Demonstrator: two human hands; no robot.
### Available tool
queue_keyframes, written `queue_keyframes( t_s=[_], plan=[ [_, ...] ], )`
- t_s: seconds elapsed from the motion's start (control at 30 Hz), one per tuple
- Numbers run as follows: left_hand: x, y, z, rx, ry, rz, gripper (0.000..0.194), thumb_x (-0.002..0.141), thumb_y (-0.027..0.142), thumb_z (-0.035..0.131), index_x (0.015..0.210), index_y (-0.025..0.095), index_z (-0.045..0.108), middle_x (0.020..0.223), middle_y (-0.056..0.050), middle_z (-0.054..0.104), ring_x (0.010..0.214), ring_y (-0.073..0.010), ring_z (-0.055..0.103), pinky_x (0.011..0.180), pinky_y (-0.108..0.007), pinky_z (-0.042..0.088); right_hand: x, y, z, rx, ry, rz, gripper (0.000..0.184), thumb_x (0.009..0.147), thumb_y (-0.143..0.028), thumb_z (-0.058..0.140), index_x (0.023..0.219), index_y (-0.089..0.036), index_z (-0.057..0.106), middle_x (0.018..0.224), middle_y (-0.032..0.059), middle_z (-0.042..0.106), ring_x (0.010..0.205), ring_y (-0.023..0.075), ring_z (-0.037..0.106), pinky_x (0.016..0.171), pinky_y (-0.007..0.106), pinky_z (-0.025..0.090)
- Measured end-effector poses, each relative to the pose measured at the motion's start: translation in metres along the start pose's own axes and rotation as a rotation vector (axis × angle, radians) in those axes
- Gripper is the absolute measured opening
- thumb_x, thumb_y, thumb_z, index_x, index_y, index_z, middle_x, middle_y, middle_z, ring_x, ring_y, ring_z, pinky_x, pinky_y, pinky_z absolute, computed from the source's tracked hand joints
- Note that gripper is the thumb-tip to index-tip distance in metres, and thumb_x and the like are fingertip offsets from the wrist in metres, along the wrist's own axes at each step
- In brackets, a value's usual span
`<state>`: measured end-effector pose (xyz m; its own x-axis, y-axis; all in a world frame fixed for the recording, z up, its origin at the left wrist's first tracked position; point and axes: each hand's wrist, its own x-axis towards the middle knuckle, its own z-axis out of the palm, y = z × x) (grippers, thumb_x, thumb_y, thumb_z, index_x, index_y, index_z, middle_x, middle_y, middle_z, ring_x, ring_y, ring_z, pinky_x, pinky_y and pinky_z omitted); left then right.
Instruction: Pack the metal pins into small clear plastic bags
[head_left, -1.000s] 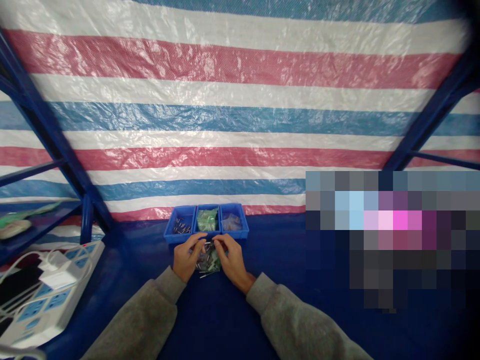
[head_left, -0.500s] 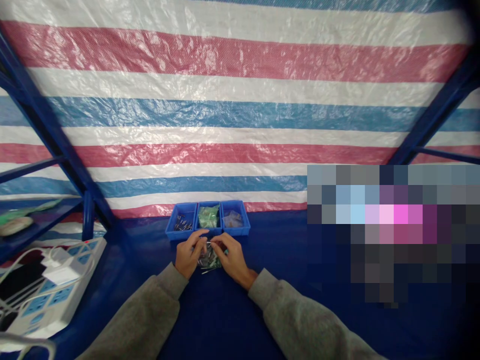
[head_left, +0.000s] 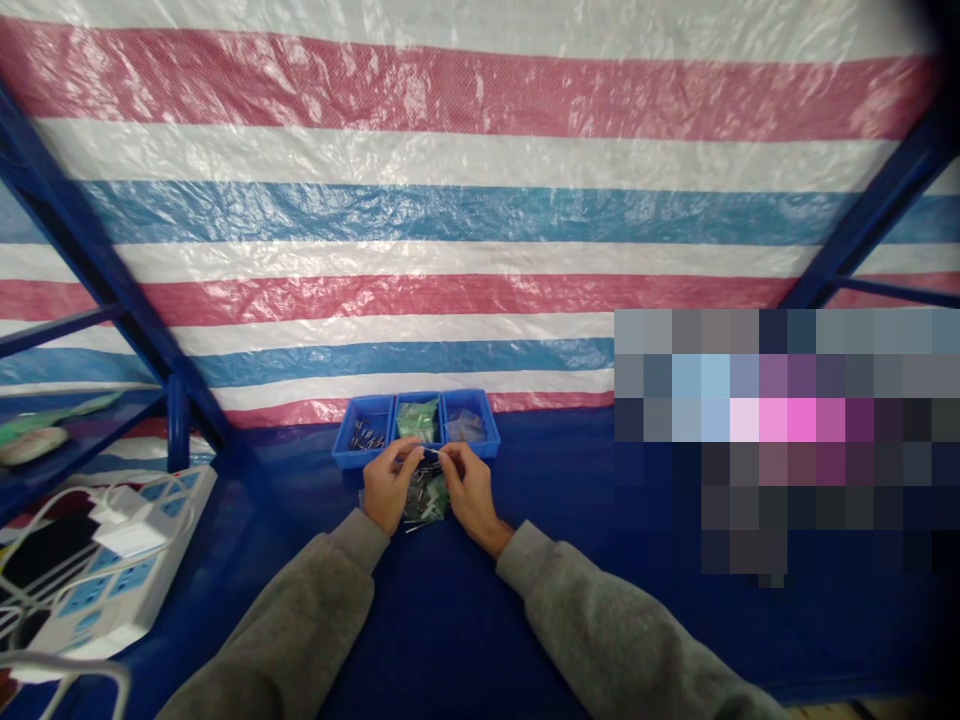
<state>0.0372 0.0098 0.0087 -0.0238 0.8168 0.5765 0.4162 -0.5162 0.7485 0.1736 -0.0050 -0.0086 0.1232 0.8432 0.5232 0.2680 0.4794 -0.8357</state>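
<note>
A thin, pale rod-like piece [head_left: 432, 451] spans the gap between my two hands, too small to name exactly. My left hand [head_left: 388, 484] pinches its left end between thumb and fingers. At its right end, my right hand [head_left: 471, 490] is closed in a pinch too. Below the hands a pile of small metal and green parts [head_left: 426, 496] lies on the blue tabletop, partly hidden by my fingers. Just beyond stand three joined blue bins [head_left: 343, 458]: dark slim metal pieces [head_left: 367, 435] in the left, a green bag [head_left: 418, 421] in the middle, clear plastic bags [head_left: 466, 426] in the right.
A white power strip [head_left: 142, 600] with a white plug adapter [head_left: 127, 525] and cables lies at the left. Blue metal frame bars [head_left: 112, 270] rise on both sides. A striped plastic sheet [head_left: 450, 215] hangs behind the blue table [head_left: 570, 500]. The right side is pixelated.
Both hands have lifted a little away from the pile toward the bins, and the thin piece between them shows more plainly. The view has tilted down slightly.
</note>
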Motion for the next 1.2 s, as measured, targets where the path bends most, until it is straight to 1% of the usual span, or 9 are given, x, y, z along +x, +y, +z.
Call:
queue_keyframes(
  t_s=[0.07, 0.13, 0.27, 0.33, 0.43, 0.57, 0.7, 0.9, 1.2],
  plan=[
    [0.001, -0.003, -0.003, 0.049, 0.018, 0.026, 0.023, 0.080, 0.035, 0.056, 0.088, 0.016, 0.065, 0.083, -0.005, 0.068, 0.076, -0.0166, 0.063, 0.063, -0.025, 0.050, 0.001, 0.001, 0.001, -0.001, 0.013, 0.009, 0.025, 0.089, -0.034, 0.041, 0.085, -0.017, 0.059, 0.073, 0.0018, 0.061, 0.067, 0.0141, 0.056, 0.059, 0.022, 0.043],
    [0.002, -0.006, -0.008, 0.097, 0.004, 0.053, 0.021, 0.079, 0.034, 0.057, 0.083, 0.016, 0.066, 0.081, -0.005, 0.068, 0.076, -0.0163, 0.062, 0.063, -0.025, 0.050, 0.001, 0.001, 0.001, -0.005, 0.020, 0.007, 0.025, 0.089, -0.034, 0.041, 0.084, -0.017, 0.059, 0.073, 0.0019, 0.061, 0.068, 0.0141, 0.056, 0.059, 0.023, 0.043],
    [0.002, -0.007, -0.017, 0.122, -0.018, 0.114, 0.022, 0.079, 0.034, 0.058, 0.087, 0.015, 0.066, 0.083, -0.006, 0.067, 0.072, -0.0151, 0.062, 0.055, -0.022, 0.048, 0.000, 0.002, 0.002, -0.023, 0.004, -0.025, 0.024, 0.089, -0.032, 0.042, 0.083, -0.017, 0.060, 0.073, 0.0022, 0.061, 0.067, 0.0142, 0.056, 0.062, 0.024, 0.043],
    [0.002, -0.007, -0.020, 0.128, -0.018, 0.140, 0.023, 0.079, 0.034, 0.057, 0.089, 0.015, 0.066, 0.083, -0.006, 0.067, 0.071, -0.0147, 0.061, 0.054, -0.022, 0.047, -0.002, 0.002, 0.002, -0.032, -0.023, -0.053, 0.022, 0.088, -0.030, 0.043, 0.084, -0.017, 0.061, 0.074, 0.0022, 0.062, 0.067, 0.0141, 0.056, 0.063, 0.024, 0.043],
    [0.001, -0.005, -0.024, 0.149, -0.055, 0.182, 0.020, 0.081, 0.033, 0.056, 0.081, 0.016, 0.066, 0.080, -0.006, 0.066, 0.071, -0.0143, 0.060, 0.056, -0.022, 0.047, -0.003, 0.001, 0.001, -0.038, -0.059, -0.080, 0.020, 0.087, -0.028, 0.046, 0.084, -0.017, 0.062, 0.075, 0.0022, 0.062, 0.066, 0.0139, 0.056, 0.063, 0.024, 0.044],
    [-0.001, -0.005, -0.025, 0.158, -0.134, 0.218, 0.019, 0.081, 0.032, 0.055, 0.079, 0.016, 0.066, 0.077, -0.005, 0.066, 0.070, -0.0143, 0.060, 0.056, -0.022, 0.047, -0.004, -0.001, 0.000, -0.026, -0.070, -0.076, 0.018, 0.086, -0.027, 0.047, 0.085, -0.018, 0.062, 0.076, 0.0024, 0.063, 0.067, 0.0142, 0.057, 0.064, 0.024, 0.044],
    [-0.001, -0.007, -0.024, 0.171, -0.197, 0.266, 0.019, 0.083, 0.030, 0.054, 0.080, 0.017, 0.066, 0.077, -0.005, 0.066, 0.072, -0.0147, 0.060, 0.062, -0.024, 0.048, -0.004, -0.002, 0.000, -0.018, -0.071, -0.071, 0.017, 0.086, -0.027, 0.047, 0.086, -0.017, 0.062, 0.076, 0.0022, 0.063, 0.067, 0.0140, 0.057, 0.064, 0.024, 0.044],
    [0.000, -0.008, -0.027, 0.203, -0.200, 0.344, 0.015, 0.083, 0.025, 0.054, 0.080, 0.017, 0.066, 0.079, -0.005, 0.066, 0.076, -0.0151, 0.061, 0.073, -0.027, 0.049, -0.004, -0.003, -0.001, -0.004, -0.096, -0.054, 0.015, 0.086, -0.028, 0.049, 0.084, -0.017, 0.060, 0.074, 0.0015, 0.061, 0.066, 0.0136, 0.056, 0.062, 0.024, 0.044],
    [0.002, -0.009, -0.030, 0.242, -0.197, 0.420, 0.017, 0.085, 0.025, 0.052, 0.080, 0.017, 0.065, 0.078, -0.005, 0.066, 0.076, -0.0148, 0.062, 0.076, -0.027, 0.049, -0.005, -0.002, -0.001, -0.006, -0.109, -0.050, 0.015, 0.085, -0.029, 0.051, 0.081, -0.017, 0.059, 0.071, 0.0006, 0.060, 0.062, 0.0124, 0.055, 0.060, 0.023, 0.043]
  ],
)
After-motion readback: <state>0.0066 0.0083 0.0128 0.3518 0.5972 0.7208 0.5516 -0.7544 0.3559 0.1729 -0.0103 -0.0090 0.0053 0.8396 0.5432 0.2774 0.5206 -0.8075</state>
